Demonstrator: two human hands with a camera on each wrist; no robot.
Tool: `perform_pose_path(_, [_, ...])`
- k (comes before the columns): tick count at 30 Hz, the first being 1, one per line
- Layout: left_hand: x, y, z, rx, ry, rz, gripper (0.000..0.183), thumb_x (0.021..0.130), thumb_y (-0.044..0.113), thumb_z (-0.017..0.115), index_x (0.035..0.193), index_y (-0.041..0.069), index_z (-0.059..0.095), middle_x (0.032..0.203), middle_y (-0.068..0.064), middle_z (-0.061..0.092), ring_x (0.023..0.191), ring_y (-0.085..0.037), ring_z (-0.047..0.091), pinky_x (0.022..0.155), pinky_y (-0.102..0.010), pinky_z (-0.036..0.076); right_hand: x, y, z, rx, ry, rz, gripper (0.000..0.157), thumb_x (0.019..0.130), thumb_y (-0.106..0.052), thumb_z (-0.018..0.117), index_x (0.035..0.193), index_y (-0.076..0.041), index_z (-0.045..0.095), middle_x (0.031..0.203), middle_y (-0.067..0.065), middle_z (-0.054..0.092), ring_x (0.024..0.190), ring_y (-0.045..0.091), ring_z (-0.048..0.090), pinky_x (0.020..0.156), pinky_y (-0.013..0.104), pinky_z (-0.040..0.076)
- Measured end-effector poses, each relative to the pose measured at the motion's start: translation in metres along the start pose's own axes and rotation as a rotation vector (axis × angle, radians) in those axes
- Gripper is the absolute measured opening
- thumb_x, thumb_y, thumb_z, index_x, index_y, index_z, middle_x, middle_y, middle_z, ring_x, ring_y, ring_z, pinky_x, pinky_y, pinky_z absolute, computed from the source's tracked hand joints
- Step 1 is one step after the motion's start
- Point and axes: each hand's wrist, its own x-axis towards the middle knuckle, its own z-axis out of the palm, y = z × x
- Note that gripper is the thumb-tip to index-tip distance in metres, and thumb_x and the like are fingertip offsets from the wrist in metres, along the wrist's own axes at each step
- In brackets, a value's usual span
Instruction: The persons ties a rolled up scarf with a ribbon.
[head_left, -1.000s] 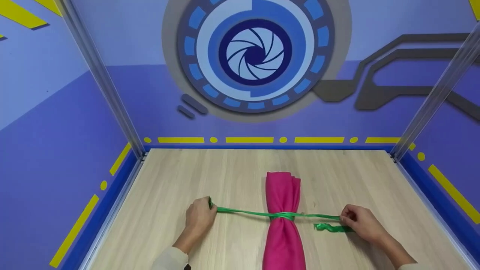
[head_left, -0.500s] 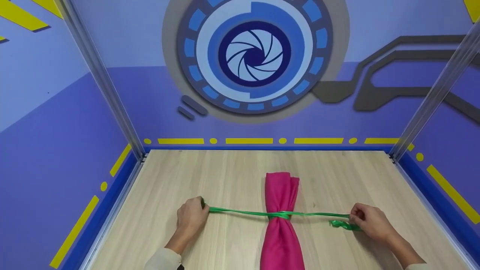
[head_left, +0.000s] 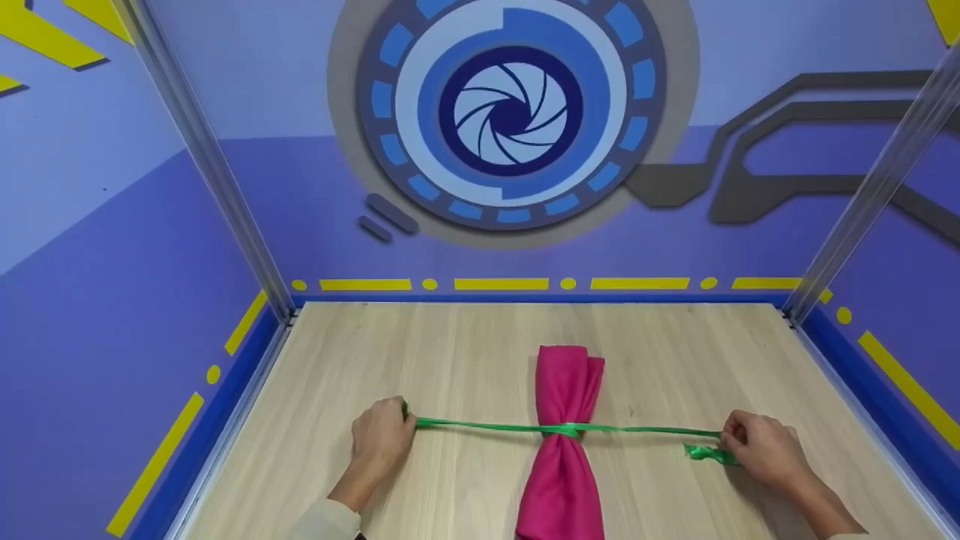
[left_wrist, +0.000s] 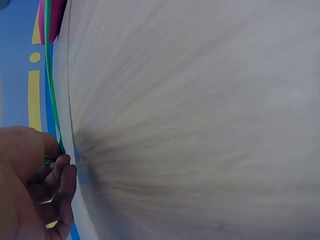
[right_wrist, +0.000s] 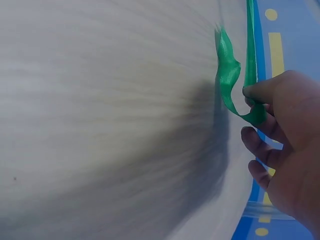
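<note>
Between the hands, the pink cloth is laid on the table, its middle already bound by a green ribbon. The ribbon is pinched by the left hand and the right hand, well apart; no bow is seen yet.

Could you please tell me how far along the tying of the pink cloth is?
Done: the green ribbon already wraps the pink cloth, gathering its middle. In hand: the left hand and right hand pinch the ribbon, stretched out to either side. Remaining: probably securing the tie, since the ribbon's ends aren't released and no bow shows.
</note>
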Motion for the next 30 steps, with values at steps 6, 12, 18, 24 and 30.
perform_pose_path(6, [-0.004,-0.001,0.006,-0.005,-0.024,-0.006,0.031,0.092,0.009,0.07,0.067,0.016,0.052,0.061,0.007,0.039,0.054,-0.011,0.036,0.047,-0.031,0.033,-0.002,0.001,0.01,0.064,-0.026,0.032,0.01,0.093,-0.01,0.073,0.088,-0.013,0.066,0.076,-0.003,0.06,0.073,0.017,0.054,0.072,0.04,0.039])
perform_pose_path(12, [-0.003,0.006,0.01,-0.038,-0.029,0.032,0.021,0.095,0.011,0.072,0.076,0.012,0.063,0.065,0.006,0.051,0.057,-0.009,0.043,0.05,-0.03,0.041,-0.002,-0.003,0.023,0.122,-0.045,0.001,0.008,0.093,-0.007,0.074,0.09,-0.012,0.067,0.079,-0.003,0.06,0.074,0.016,0.053,0.063,0.028,0.041])
perform_pose_path(18, [0.001,0.018,0.014,-0.053,-0.025,0.095,0.02,0.097,0.014,0.074,0.08,0.013,0.064,0.07,0.006,0.058,0.059,-0.008,0.048,0.052,-0.029,0.045,-0.003,-0.016,0.028,0.105,-0.023,-0.048,0.008,0.091,-0.008,0.075,0.091,-0.013,0.069,0.085,-0.003,0.061,0.081,0.018,0.052,0.071,0.036,0.044])
perform_pose_path(24, [0.001,0.029,0.015,-0.052,-0.006,0.148,0.01,0.098,0.014,0.074,0.099,0.005,0.07,0.084,-0.001,0.064,0.07,-0.013,0.06,0.057,-0.03,0.051,-0.005,-0.03,0.028,0.076,0.033,-0.101,0.014,0.089,-0.003,0.071,0.101,-0.01,0.073,0.094,-0.002,0.064,0.093,0.022,0.058,0.08,0.048,0.049])
perform_pose_path(30, [-0.002,0.054,0.016,-0.097,-0.025,0.235,0.02,0.099,0.015,0.074,0.116,0.004,0.071,0.105,-0.008,0.064,0.095,-0.024,0.062,0.073,-0.036,0.056,-0.004,-0.05,0.029,0.074,0.057,-0.142,0.011,0.094,-0.007,0.072,0.104,-0.012,0.075,0.097,-0.003,0.066,0.098,0.023,0.06,0.082,0.054,0.048])
